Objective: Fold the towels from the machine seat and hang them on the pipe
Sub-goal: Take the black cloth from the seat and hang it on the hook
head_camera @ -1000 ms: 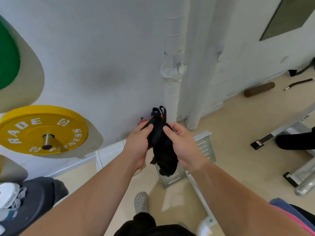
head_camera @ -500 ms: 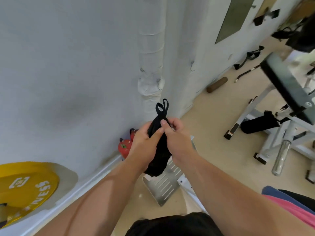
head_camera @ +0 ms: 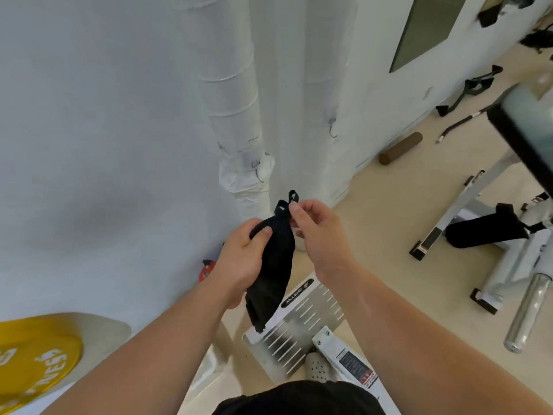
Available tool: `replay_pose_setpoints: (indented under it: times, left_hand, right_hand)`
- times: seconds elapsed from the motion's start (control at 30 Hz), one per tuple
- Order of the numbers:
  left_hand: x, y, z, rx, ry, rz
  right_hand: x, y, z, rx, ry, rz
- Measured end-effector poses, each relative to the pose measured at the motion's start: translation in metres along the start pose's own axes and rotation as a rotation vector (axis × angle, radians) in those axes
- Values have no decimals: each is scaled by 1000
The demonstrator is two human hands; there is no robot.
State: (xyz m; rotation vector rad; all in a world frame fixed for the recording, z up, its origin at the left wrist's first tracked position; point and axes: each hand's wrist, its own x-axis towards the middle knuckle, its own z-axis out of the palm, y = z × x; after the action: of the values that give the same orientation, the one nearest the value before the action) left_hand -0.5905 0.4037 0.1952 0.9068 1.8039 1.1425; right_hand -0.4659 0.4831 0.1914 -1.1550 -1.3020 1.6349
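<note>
Our left hand (head_camera: 239, 259) grips the folded black towel (head_camera: 270, 274) around its middle while our right hand (head_camera: 317, 232) pinches its hanging loop (head_camera: 285, 205), the towel dangling just near the white wrapped pipe (head_camera: 236, 115).

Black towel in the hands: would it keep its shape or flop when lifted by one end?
Probably floppy: the black towel sags in a limp bundle below the left hand gripping it. Likely light: the right hand holds its loop with a fingertip pinch.
</note>
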Motion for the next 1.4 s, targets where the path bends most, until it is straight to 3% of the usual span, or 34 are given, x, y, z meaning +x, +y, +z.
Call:
replay_pose_setpoints:
  times: [0.17, 0.47, 0.6, 0.77, 0.87, 1.17, 1.4]
  left_hand:
    - [37, 18, 46, 286, -17, 99]
    - [83, 41, 89, 312, 64, 128]
    - [96, 52, 98, 339, 6, 219]
    - [111, 51, 103, 585, -112, 382]
    - [122, 52, 106, 654, -173, 412]
    - [137, 60, 117, 442, -296, 238]
    - [147, 70, 141, 166, -230, 82]
  right_hand:
    - [54, -19, -56, 62, -110, 57]
    - [119, -25, -127, 113, -306, 131]
    - [134, -27, -137, 35, -239, 135]
    - [148, -30, -140, -14, -117, 139]
    - [151, -30, -139, -4, -128, 128]
    - [162, -32, -148, 101, -167, 223]
    - [175, -42, -154, -14, -118, 177]
